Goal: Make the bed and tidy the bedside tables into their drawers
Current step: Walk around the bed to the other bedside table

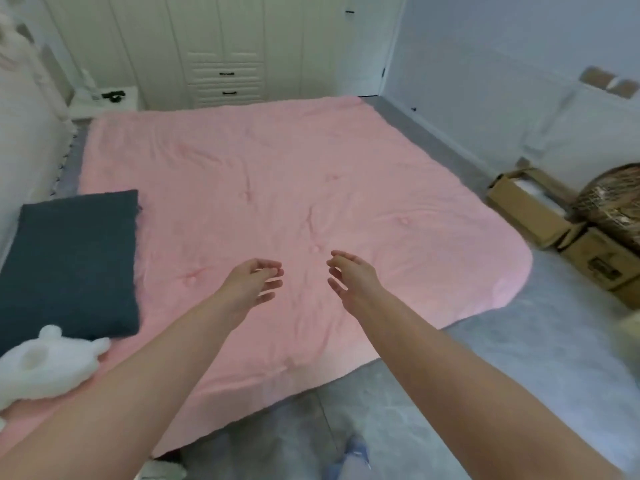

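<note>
A pink quilt (277, 188) lies spread flat over the bed, reaching its foot and near side. A dark blue pillow (72, 261) rests at the head end on the left, with a white plush toy (48, 368) just below it. My left hand (254, 284) and my right hand (349, 275) hover side by side above the quilt's near middle, palms facing each other, fingers loosely bent, holding nothing. A white bedside table (104, 98) stands at the far left corner with a small black item (112, 95) on top.
A white wardrobe with drawers (225, 77) fills the far wall. Cardboard boxes (540, 209) and a woven basket (613, 202) sit on the grey floor at the right. The white headboard (20, 133) runs along the left. Grey floor lies between me and the bed.
</note>
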Demonstrator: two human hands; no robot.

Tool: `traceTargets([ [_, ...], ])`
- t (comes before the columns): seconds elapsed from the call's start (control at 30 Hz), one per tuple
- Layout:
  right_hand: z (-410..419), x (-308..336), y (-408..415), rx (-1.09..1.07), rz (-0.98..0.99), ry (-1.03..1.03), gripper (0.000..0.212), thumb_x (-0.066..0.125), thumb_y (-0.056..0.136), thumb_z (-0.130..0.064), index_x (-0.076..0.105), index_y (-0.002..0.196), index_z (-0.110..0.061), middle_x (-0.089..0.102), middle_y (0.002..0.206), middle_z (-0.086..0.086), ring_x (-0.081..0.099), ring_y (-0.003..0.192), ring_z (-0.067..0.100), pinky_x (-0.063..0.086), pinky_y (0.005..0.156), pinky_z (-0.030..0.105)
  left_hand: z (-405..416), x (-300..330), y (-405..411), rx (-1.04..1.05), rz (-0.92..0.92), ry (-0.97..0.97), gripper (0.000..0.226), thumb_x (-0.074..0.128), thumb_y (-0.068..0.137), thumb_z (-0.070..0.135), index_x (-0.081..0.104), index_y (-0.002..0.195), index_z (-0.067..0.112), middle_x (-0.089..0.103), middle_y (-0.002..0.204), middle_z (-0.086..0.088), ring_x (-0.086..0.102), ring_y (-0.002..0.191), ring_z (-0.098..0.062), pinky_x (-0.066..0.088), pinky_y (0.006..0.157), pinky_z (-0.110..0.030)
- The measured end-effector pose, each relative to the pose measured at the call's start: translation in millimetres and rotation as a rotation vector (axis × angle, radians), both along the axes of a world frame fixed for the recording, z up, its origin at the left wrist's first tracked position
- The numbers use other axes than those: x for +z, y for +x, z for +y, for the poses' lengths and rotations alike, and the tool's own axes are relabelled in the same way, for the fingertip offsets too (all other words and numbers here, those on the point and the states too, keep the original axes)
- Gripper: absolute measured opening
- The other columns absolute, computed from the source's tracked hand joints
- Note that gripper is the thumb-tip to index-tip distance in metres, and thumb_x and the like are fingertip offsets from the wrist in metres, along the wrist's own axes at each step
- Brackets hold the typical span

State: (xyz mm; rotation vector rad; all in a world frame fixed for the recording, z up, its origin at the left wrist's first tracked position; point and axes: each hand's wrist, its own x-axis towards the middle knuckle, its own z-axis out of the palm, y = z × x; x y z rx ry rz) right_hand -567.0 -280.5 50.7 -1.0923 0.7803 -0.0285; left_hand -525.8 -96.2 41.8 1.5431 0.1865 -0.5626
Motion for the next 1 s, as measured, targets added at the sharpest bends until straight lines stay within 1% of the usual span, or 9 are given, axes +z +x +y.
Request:
traceTargets([
  [0.1, -54.4, 7.7, -23.3, -0.134, -0.006, 0.038, 0.023, 0.063, 0.083, 0.0, 0.068, 0.098, -0.016, 0.063, 0.089, 0.002, 0.057, 0.089, 0.018, 0.052, 0.083, 0.031, -59.0, 8.6, 0.8, -0.146, -0.021, -0.006, 0.013, 0.054, 0.096, 0.008, 0.063, 0.099, 0.016, 0.068, 0.104, -0.003, 0.066, 0.093, -0.02, 0.05, 0.08, -0.032],
  [0.23, -128.5, 13.4, -60.4, -0.269, -0.018, 0.055, 0.026, 0.063, 0.083, 0.0, 0.068, 0.105, -0.015, 0.064, 0.09, 0.001, 0.057, 0.089, 0.017, 0.052, 0.088, 0.032, -143.2, 15.4, -8.9, -0.294, -0.017, -0.025, 0.012, 0.055, 0.095, 0.006, 0.063, 0.099, 0.014, 0.067, 0.102, -0.004, 0.066, 0.093, -0.02, 0.05, 0.084, -0.034],
  [0.33, -181.8, 8.8, -90.5, -0.345, -0.008, 0.083, 0.028, 0.064, 0.083, -0.002, 0.07, 0.107, -0.015, 0.065, 0.094, 0.001, 0.059, 0.092, 0.016, 0.054, 0.081, 0.028, -206.1, 16.7, -21.6, -0.363, -0.025, -0.014, 0.012, 0.055, 0.095, 0.006, 0.064, 0.098, 0.014, 0.068, 0.101, -0.004, 0.066, 0.095, -0.022, 0.049, 0.091, -0.038],
  [0.43, -240.4, -0.1, -120.5, -0.392, 0.014, 0.093, 0.025, 0.064, 0.082, -0.003, 0.07, 0.102, -0.018, 0.065, 0.094, 0.0, 0.06, 0.093, 0.015, 0.053, 0.074, 0.026, -278.3, 14.2, -38.9, -0.404, -0.019, 0.007, 0.012, 0.056, 0.095, 0.007, 0.064, 0.096, 0.014, 0.069, 0.098, -0.003, 0.066, 0.092, -0.021, 0.048, 0.095, -0.039],
  [0.57, -317.1, -4.8, -154.6, -0.438, 0.029, 0.077, 0.023, 0.063, 0.083, -0.003, 0.07, 0.097, -0.02, 0.065, 0.092, -0.001, 0.06, 0.094, 0.015, 0.052, 0.075, 0.026, -370.2, 10.8, -62.9, -0.466, -0.004, 0.012, 0.012, 0.055, 0.095, 0.008, 0.064, 0.096, 0.015, 0.068, 0.099, -0.003, 0.065, 0.095, -0.022, 0.047, 0.097, -0.04],
  [0.67, -381.1, -2.5, -181.5, -0.478, 0.025, 0.041, 0.022, 0.063, 0.083, -0.004, 0.069, 0.096, -0.02, 0.066, 0.094, -0.001, 0.06, 0.097, 0.015, 0.051, 0.077, 0.027, -442.9, 7.3, -79.5, -0.524, -0.034, 0.052, 0.012, 0.056, 0.094, 0.008, 0.065, 0.096, 0.016, 0.069, 0.1, -0.003, 0.065, 0.093, -0.021, 0.048, 0.093, -0.038],
  [0.77, -424.2, 4.0, -196.2, -0.504, 0.03, -0.009, 0.022, 0.064, 0.083, -0.005, 0.069, 0.097, -0.021, 0.066, 0.093, -0.002, 0.06, 0.094, 0.015, 0.05, 0.074, 0.026, -490.0, 5.9, -86.9, -0.552, -0.091, 0.108, 0.01, 0.06, 0.092, 0.008, 0.065, 0.094, 0.016, 0.069, 0.097, -0.003, 0.065, 0.085, -0.019, 0.049, 0.08, -0.031],
  [0.9, -478.9, 14.0, -209.5, -0.535, 0.024, -0.076, 0.025, 0.066, 0.082, -0.004, 0.07, 0.102, -0.018, 0.068, 0.094, 0.0, 0.062, 0.091, 0.014, 0.052, 0.08, 0.03, -557.6, 7.4, -98.1, -0.585, -0.08, 0.055, 0.011, 0.061, 0.091, 0.009, 0.066, 0.098, 0.015, 0.069, 0.097, -0.002, 0.067, 0.086, -0.02, 0.051, 0.083, -0.035],
  [1.0, -512.1, 14.2, -210.2, -0.562, 0.025, -0.095, 0.023, 0.066, 0.082, -0.004, 0.069, 0.1, -0.018, 0.069, 0.086, -0.002, 0.062, 0.088, 0.014, 0.052, 0.083, 0.031, -603.8, 7.0, -100.7, -0.618, -0.091, 0.037, 0.012, 0.061, 0.091, 0.008, 0.065, 0.101, 0.014, 0.07, 0.096, -0.002, 0.066, 0.083, -0.02, 0.05, 0.077, -0.033],
])
